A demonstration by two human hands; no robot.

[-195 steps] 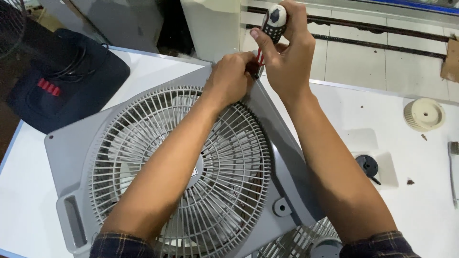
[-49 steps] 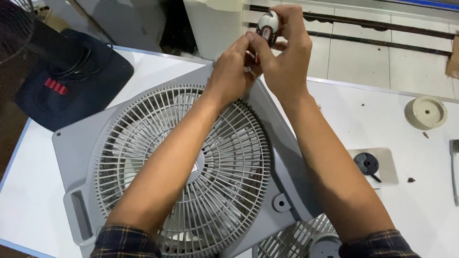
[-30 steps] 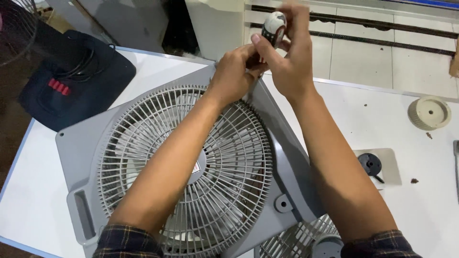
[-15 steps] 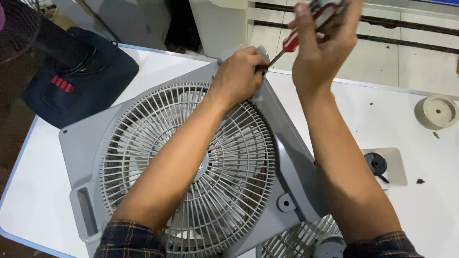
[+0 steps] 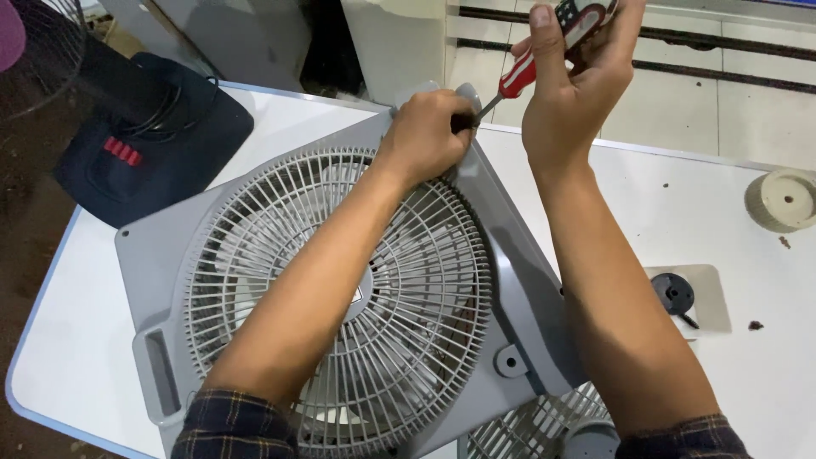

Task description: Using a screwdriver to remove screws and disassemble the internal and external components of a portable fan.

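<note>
A grey square box fan [image 5: 161,280] with a round slatted grille [image 5: 408,297] lies flat on the white table [image 5: 646,195]. My left hand [image 5: 429,136] rests on the fan's far corner, fingers pinched at the screwdriver's tip. My right hand [image 5: 578,81] holds a red-handled screwdriver [image 5: 518,76] slanted down towards that corner, its shaft meeting my left fingers. Whether a screw sits under the fingers is hidden.
A dark blue fan base [image 5: 153,144] with red buttons and a coiled cord sits at the far left. A cream round knob [image 5: 784,198] lies at the right edge. A black knob on a pale square plate [image 5: 680,296] rests by my right forearm. Another grille [image 5: 527,429] shows below.
My right hand has lifted and tilted the screwdriver from upright over the corner to a slant up and right. The left hand stayed on the fan's corner.
</note>
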